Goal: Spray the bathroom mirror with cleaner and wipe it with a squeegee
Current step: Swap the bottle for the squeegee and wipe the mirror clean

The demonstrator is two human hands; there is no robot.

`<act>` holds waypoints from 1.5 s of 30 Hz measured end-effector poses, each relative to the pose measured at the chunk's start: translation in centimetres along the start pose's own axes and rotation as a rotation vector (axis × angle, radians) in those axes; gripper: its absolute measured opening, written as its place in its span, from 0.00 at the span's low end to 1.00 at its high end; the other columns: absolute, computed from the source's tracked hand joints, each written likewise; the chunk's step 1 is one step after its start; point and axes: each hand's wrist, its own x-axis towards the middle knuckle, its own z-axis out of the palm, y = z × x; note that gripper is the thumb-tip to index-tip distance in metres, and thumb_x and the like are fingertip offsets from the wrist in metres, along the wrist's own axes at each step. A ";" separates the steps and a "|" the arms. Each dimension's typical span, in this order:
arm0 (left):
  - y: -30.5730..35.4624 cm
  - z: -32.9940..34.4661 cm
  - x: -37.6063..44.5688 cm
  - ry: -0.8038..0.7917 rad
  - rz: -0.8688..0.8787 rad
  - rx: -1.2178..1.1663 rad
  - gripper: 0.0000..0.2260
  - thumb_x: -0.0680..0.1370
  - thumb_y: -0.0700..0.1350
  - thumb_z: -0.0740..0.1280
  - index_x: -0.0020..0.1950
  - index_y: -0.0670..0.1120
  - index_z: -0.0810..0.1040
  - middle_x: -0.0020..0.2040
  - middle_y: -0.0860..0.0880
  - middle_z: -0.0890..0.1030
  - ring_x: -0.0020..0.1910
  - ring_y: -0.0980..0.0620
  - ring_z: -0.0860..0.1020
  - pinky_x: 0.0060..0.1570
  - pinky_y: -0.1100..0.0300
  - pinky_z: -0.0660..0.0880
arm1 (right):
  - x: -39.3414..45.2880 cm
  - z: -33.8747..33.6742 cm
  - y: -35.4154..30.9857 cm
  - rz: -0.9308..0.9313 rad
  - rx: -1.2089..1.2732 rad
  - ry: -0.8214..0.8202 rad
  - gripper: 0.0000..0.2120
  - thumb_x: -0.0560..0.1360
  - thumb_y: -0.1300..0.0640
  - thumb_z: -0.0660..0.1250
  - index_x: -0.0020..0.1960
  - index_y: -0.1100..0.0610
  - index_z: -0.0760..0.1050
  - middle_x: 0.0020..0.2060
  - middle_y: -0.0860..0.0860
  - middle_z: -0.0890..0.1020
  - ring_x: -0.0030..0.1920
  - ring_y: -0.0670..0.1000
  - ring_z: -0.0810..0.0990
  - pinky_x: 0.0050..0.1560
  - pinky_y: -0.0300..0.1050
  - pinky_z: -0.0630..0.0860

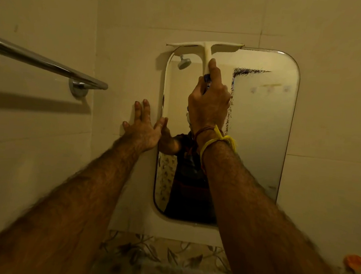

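A rounded rectangular mirror [261, 125] hangs on the tiled wall ahead. Its right half is fogged with cleaner, and its left strip looks wiped and reflects a person. My right hand [210, 100] grips the handle of a white T-shaped squeegee [205, 47], whose blade lies across the mirror's top left edge. A yellow and red thread is tied round that wrist. My left hand [143, 126] presses flat on the wall at the mirror's left edge, fingers spread, thumb touching the glass. No spray bottle is in view.
A chrome towel bar [45, 64] juts from the wall at the upper left. A shower head [184, 62] shows as a reflection in the mirror. Floral-patterned tiles [162, 255] run below the mirror. An orange object [353, 261] sits at the lower right.
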 end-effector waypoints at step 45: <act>-6.7 8.3 -10.9 -0.178 0.008 -0.182 0.29 0.84 0.54 0.52 0.79 0.58 0.37 0.81 0.48 0.45 0.78 0.37 0.46 0.75 0.38 0.50 | -30.1 -10.3 5.4 0.346 -0.167 -0.244 0.23 0.78 0.59 0.65 0.73 0.52 0.69 0.45 0.55 0.80 0.41 0.53 0.78 0.39 0.49 0.79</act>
